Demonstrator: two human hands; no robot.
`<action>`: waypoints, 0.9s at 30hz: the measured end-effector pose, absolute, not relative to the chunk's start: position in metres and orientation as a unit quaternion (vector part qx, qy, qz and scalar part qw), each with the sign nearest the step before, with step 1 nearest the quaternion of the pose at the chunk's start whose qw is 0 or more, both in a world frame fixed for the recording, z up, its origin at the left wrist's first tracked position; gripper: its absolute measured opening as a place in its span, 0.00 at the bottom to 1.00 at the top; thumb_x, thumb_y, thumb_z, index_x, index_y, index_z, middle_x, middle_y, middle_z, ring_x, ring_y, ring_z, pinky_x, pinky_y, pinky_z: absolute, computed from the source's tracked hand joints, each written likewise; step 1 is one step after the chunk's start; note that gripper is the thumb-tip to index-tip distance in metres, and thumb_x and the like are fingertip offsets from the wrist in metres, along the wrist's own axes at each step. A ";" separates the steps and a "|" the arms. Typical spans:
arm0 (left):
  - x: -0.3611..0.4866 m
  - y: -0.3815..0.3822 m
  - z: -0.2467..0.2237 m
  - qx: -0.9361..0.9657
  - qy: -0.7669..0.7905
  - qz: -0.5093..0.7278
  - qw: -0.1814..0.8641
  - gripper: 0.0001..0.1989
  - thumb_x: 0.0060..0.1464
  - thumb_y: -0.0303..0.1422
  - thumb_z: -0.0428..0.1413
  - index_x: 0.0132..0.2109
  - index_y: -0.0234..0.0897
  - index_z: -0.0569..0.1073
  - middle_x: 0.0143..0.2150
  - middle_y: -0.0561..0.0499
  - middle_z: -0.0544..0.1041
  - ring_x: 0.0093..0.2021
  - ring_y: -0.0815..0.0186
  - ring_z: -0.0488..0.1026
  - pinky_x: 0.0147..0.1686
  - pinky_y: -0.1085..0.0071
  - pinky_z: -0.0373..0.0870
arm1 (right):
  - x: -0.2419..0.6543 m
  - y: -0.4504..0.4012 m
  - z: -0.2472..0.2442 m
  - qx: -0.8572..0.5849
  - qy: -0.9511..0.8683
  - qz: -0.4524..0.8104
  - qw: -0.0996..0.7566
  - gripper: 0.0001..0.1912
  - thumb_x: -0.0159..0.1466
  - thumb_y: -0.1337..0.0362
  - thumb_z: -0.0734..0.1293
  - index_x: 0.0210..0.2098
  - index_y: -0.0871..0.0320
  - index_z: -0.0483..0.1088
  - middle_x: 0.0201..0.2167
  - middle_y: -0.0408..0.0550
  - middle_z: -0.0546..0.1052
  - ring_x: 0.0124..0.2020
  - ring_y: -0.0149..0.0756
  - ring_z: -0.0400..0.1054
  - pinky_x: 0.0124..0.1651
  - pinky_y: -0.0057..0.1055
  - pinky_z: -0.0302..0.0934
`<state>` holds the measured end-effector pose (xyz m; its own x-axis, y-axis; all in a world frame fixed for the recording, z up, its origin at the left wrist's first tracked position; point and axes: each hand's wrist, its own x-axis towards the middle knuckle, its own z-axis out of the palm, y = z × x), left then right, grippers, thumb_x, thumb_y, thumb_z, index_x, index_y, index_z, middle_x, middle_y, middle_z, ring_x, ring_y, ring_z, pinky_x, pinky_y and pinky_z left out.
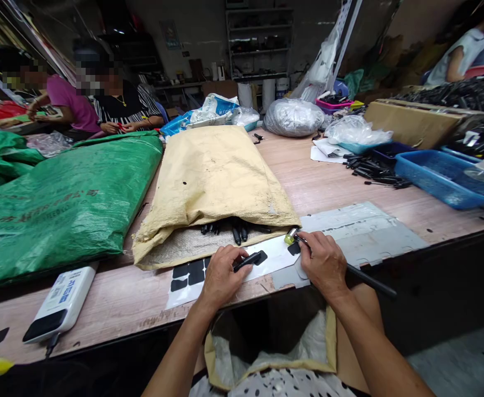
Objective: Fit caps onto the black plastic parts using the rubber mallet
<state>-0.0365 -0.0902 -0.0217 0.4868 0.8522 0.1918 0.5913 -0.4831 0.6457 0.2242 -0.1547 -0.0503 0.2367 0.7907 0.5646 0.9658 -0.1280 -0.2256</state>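
My left hand pinches a short black tube-shaped piece between thumb and fingers. That piece lies over a black square patch on a white sheet at the table's front edge. My right hand is closed round the black handle of a small hammer. Its head is silvery with a yellowish end and sits just above the sheet, near another black patch. The handle's end sticks out to the right, past the table edge. More black tubes poke from the mouth of a yellow woven sack beyond my hands.
A green sack and a white power bank with a cable lie left. A grey board lies right, near a blue tray and black parts. An opened sack hangs at my lap. Several people sit around.
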 end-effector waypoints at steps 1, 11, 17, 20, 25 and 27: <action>-0.036 -0.089 -0.022 0.822 0.438 0.255 0.261 0.07 0.55 0.31 0.62 0.42 0.42 0.78 0.38 0.51 0.78 0.41 0.60 0.72 0.45 0.62 0.66 | 0.225 -0.154 -0.050 -0.733 -0.600 -0.154 0.280 0.12 0.67 0.66 0.63 0.48 0.54 0.75 0.38 0.49 0.77 0.39 0.42 0.64 0.42 0.37 0.53; -0.036 -0.088 -0.020 0.829 0.423 0.243 0.274 0.08 0.53 0.31 0.63 0.42 0.43 0.81 0.35 0.52 0.78 0.41 0.60 0.70 0.45 0.63 0.63 | 0.214 -0.163 -0.021 -0.669 -0.616 -0.066 0.410 0.13 0.71 0.65 0.60 0.50 0.56 0.74 0.41 0.51 0.79 0.43 0.40 0.73 0.48 0.35 0.65; -0.037 -0.088 -0.020 0.820 0.429 0.248 0.285 0.09 0.53 0.31 0.63 0.43 0.44 0.82 0.37 0.52 0.78 0.43 0.59 0.70 0.47 0.63 0.63 | 0.174 -0.170 -0.007 -0.616 -0.657 0.047 0.431 0.12 0.71 0.64 0.61 0.49 0.56 0.74 0.40 0.50 0.79 0.42 0.39 0.74 0.46 0.34 0.67; -0.037 -0.087 -0.022 0.817 0.431 0.249 0.291 0.09 0.52 0.31 0.64 0.42 0.43 0.82 0.37 0.52 0.77 0.43 0.60 0.70 0.47 0.64 0.63 | 0.160 -0.171 -0.007 -0.607 -0.676 0.059 0.414 0.13 0.72 0.65 0.60 0.50 0.55 0.74 0.39 0.51 0.79 0.41 0.39 0.73 0.46 0.35 0.67; -0.037 -0.086 -0.024 0.813 0.436 0.245 0.299 0.09 0.51 0.30 0.65 0.41 0.42 0.81 0.36 0.53 0.77 0.43 0.60 0.69 0.46 0.65 0.63 | 0.143 -0.174 -0.007 -0.576 -0.706 0.019 0.413 0.15 0.72 0.68 0.60 0.54 0.55 0.72 0.40 0.51 0.77 0.42 0.39 0.72 0.48 0.36 0.67; -0.037 -0.086 -0.024 0.813 0.437 0.244 0.299 0.07 0.51 0.30 0.65 0.40 0.42 0.81 0.36 0.53 0.77 0.43 0.60 0.69 0.46 0.65 0.63 | 0.138 -0.176 -0.009 -0.567 -0.711 -0.003 0.416 0.16 0.71 0.69 0.60 0.56 0.56 0.71 0.41 0.51 0.77 0.43 0.40 0.71 0.48 0.36 0.66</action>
<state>-0.0368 -0.0861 -0.0235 0.4998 0.8555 0.1352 0.5642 -0.4400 0.6986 0.1380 -0.1758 -0.0089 -0.0116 0.8033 0.5954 0.8087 0.3578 -0.4669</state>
